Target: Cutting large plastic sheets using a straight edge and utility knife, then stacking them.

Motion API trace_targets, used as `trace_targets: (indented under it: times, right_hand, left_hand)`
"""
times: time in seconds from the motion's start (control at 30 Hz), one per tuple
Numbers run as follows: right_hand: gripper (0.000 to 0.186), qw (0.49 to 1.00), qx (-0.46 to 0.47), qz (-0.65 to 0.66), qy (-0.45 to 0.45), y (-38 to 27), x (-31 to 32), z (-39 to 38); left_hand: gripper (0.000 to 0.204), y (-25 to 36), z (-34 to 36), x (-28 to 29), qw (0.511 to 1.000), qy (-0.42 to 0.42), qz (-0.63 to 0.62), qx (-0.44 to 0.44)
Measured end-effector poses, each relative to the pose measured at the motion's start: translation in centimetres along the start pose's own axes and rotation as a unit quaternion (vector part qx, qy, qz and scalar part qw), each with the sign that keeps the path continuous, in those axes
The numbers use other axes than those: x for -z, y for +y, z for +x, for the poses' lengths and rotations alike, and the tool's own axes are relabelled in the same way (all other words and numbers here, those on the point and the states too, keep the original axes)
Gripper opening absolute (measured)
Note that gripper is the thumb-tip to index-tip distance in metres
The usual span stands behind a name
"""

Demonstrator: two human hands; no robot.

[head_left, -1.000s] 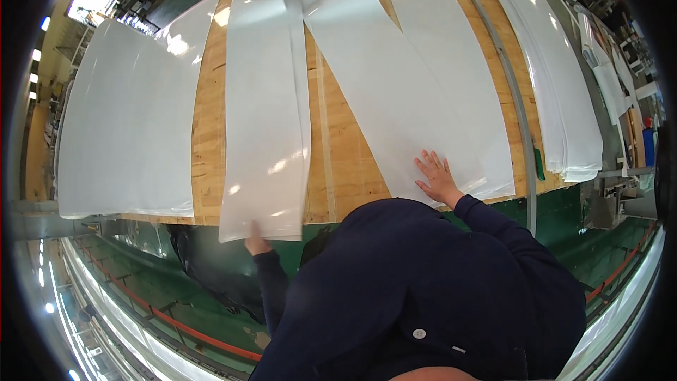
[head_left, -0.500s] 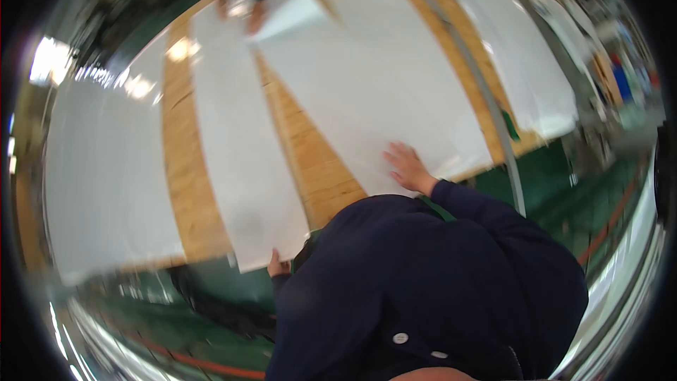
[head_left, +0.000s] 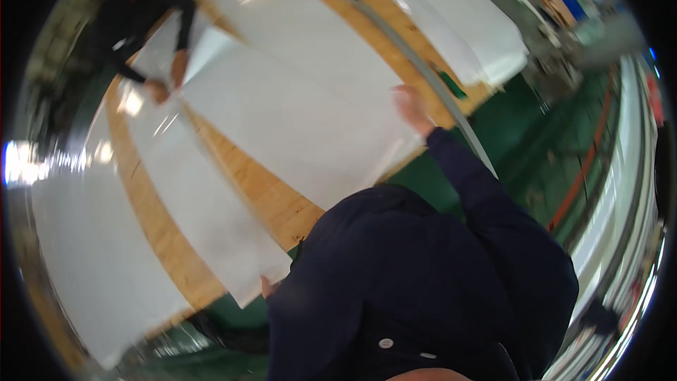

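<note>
My left hand (head_left: 268, 287) grips the near end of a narrow white sheet (head_left: 208, 208), its fingers partly hidden by the sheet and my sleeve. My right hand (head_left: 410, 107) is over the right part of a wide white sheet (head_left: 303, 99), near a long grey metal bar (head_left: 409, 53); its fingers are smeared by motion, and contact is unclear. Both sheets lie on a plywood table (head_left: 271, 212). At their far ends a co-worker's hands (head_left: 159, 92) are close together beside a lifted, bent part of the sheet.
The co-worker (head_left: 134, 14) in dark clothing leans at the far edge. Another white sheet (head_left: 95, 254) lies at left, stacked sheets (head_left: 479, 35) at right, with a green object (head_left: 451, 85) by the bar. A green surface with a red rail (head_left: 585, 162) is right of the table.
The view has swung, so the table appears tilted and the co-worker is more fully visible. My right hand has moved up the picture toward the bar; my left still holds the strip's end.
</note>
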State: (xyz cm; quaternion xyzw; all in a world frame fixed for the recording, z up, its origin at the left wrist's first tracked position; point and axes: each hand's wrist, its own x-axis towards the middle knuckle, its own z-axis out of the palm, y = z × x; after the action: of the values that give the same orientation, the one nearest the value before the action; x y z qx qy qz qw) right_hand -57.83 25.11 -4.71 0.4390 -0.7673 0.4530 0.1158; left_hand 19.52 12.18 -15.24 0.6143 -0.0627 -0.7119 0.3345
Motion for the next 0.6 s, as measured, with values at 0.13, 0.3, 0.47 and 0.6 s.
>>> trace_targets:
  times: [0.13, 0.3, 0.47, 0.6]
  right_hand:
    - [0.020, 0.964, -0.178, -0.195, -0.040, 9.5, 8.1, 3.0]
    - [0.040, 0.873, -0.260, -0.363, -0.195, 16.3, 12.0, 1.5]
    - [0.045, 0.886, -0.242, -0.318, -0.236, 17.9, 12.4, 1.8]
    - [0.038, 0.904, -0.301, -0.249, -0.171, 16.8, 11.2, 3.7]
  left_hand:
    - [0.043, -0.4, -1.3, -1.3, 0.980, 0.185, 0.067, -0.028]
    - [0.040, -2.0, -3.1, -3.8, 0.965, 0.238, 0.074, -0.077]
    - [0.048, -2.9, -5.2, -6.4, 0.935, 0.279, 0.143, -0.164]
    - [0.052, -3.3, -6.4, -7.0, 0.931, 0.279, 0.155, -0.177]
